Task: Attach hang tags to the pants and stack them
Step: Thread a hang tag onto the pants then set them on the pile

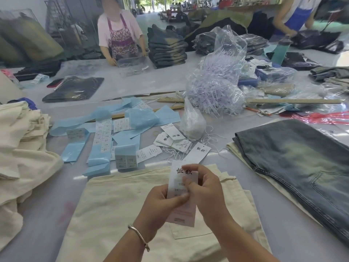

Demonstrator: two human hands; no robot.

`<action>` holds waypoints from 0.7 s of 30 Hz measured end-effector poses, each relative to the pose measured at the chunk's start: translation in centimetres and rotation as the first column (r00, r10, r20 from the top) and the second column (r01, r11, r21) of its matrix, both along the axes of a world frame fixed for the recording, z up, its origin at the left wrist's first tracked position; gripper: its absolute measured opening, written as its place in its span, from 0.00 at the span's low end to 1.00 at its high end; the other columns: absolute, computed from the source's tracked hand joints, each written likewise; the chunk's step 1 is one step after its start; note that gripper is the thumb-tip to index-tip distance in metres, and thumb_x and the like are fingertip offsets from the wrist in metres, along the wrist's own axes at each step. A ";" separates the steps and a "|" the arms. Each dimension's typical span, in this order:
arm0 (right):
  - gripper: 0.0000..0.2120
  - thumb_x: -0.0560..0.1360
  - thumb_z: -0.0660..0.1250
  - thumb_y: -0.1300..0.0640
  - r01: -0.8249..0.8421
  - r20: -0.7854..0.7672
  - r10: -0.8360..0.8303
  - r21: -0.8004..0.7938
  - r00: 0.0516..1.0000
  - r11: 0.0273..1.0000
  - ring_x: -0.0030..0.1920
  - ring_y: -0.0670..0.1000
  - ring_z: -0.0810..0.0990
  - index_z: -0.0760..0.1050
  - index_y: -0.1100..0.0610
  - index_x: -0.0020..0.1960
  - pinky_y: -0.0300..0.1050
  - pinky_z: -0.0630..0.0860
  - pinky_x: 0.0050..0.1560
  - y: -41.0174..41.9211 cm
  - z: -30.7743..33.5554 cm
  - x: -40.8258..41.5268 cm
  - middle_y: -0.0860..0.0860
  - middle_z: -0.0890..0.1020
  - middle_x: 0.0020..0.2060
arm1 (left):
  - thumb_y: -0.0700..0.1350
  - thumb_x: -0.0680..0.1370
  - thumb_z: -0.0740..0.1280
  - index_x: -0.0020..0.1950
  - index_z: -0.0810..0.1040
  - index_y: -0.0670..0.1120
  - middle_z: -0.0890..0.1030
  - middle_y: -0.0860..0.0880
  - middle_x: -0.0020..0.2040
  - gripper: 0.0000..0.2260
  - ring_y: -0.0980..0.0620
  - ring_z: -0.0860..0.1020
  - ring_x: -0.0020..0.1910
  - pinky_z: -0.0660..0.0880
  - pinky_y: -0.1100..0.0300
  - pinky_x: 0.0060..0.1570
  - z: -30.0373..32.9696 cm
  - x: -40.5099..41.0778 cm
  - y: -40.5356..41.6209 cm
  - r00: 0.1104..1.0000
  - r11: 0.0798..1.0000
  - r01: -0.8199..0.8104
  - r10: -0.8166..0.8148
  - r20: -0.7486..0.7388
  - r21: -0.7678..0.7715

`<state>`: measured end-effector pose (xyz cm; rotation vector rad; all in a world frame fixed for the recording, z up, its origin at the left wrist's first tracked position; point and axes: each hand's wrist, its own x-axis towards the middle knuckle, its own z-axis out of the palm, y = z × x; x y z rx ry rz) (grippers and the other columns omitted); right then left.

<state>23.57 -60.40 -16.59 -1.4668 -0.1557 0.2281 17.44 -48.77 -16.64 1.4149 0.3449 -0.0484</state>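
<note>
A white hang tag [186, 212] with black characters is held upright over cream pants [113, 214] that lie flat in front of me. My left hand [162, 203] grips the tag's left edge, thumb across its face. My right hand [204, 188] pinches the tag near its top and right edge. More hang tags [173, 138] with white strings lie in a loose pile beyond the pants. Folded washed denim pants [302, 167] rest on cream fabric at the right.
Cream pants [24, 148] are heaped at the left. Blue sticker sheets [105, 137] and a clear bag of plastic fasteners [215, 87] cover the table's middle. Across the table, a person [120, 36] handles a clear bag beside a stack of jeans [167, 48].
</note>
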 end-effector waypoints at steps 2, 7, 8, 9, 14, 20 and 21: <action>0.13 0.72 0.69 0.71 0.006 -0.034 -0.006 0.026 0.999 1.000 0.35 0.49 0.79 0.81 0.54 0.47 0.50 0.77 0.40 -0.2 -0.6 0.6 0.52 0.83 0.35 | 0.46 0.69 0.77 0.41 0.86 0.43 0.84 0.44 0.38 0.07 0.51 0.81 0.35 0.75 0.63 0.33 -0.3 0.4 0.3 0.999 0.999 -0.007 0.006 -0.035 -0.048; 0.11 0.73 0.70 0.67 -0.043 -0.047 0.042 -0.008 0.998 0.999 0.35 0.49 0.76 0.82 0.52 0.46 0.50 0.76 0.40 0.8 -2.2 2.0 0.53 0.80 0.32 | 0.61 0.70 0.67 0.36 0.79 0.44 0.80 0.44 0.35 0.20 0.49 0.76 0.33 0.72 0.61 0.33 -1.6 1.8 0.9 0.978 0.992 -0.101 0.114 -0.177 0.079; 0.10 0.73 0.70 0.66 -0.048 -0.046 0.047 -0.027 0.998 0.998 0.35 0.51 0.75 0.82 0.51 0.46 0.51 0.76 0.40 1.1 -2.7 2.3 0.56 0.80 0.32 | 0.60 0.70 0.68 0.37 0.80 0.42 0.81 0.42 0.36 0.20 0.49 0.77 0.35 0.72 0.59 0.35 -2.0 2.0 1.3 0.978 0.991 -0.114 0.125 -0.164 0.076; 0.10 0.74 0.70 0.64 -0.057 -0.047 0.054 -0.048 0.997 0.997 0.35 0.53 0.75 0.82 0.50 0.45 0.52 0.76 0.39 1.4 -3.1 2.7 0.60 0.80 0.33 | 0.57 0.71 0.69 0.40 0.82 0.41 0.83 0.40 0.40 0.18 0.49 0.78 0.37 0.74 0.59 0.38 -2.4 2.1 1.7 0.982 0.991 -0.121 0.126 -0.140 0.050; 0.10 0.77 0.66 0.64 -0.098 -0.041 0.091 -0.200 0.995 0.975 0.27 0.49 0.71 0.80 0.49 0.47 0.45 0.71 0.32 3.2 -5.6 6.3 0.54 0.75 0.28 | 0.44 0.79 0.67 0.42 0.85 0.51 0.83 0.50 0.37 0.09 0.54 0.77 0.34 0.74 0.64 0.35 -4.7 3.2 3.8 0.967 0.967 -0.200 0.221 -0.129 0.157; 0.05 0.75 0.66 0.61 0.182 0.295 0.067 -0.736 0.953 0.651 0.42 0.53 0.78 0.79 0.55 0.49 0.48 0.72 0.46 4.2 -7.8 15.6 0.49 0.81 0.39 | 0.48 0.72 0.75 0.35 0.81 0.43 0.77 0.50 0.28 0.11 0.54 0.71 0.25 0.69 0.61 0.28 -6.9 3.6 6.0 0.846 0.853 -0.445 0.500 -0.185 0.272; 0.05 0.75 0.66 0.61 0.202 0.319 0.096 -0.776 0.943 0.598 0.45 0.54 0.78 0.80 0.56 0.50 0.48 0.72 0.48 4.5 -8.1 17.1 0.50 0.82 0.42 | 0.48 0.71 0.76 0.33 0.80 0.43 0.76 0.51 0.27 0.12 0.54 0.70 0.25 0.67 0.62 0.28 -7.1 3.6 6.3 0.830 0.838 -0.469 0.526 -0.186 0.280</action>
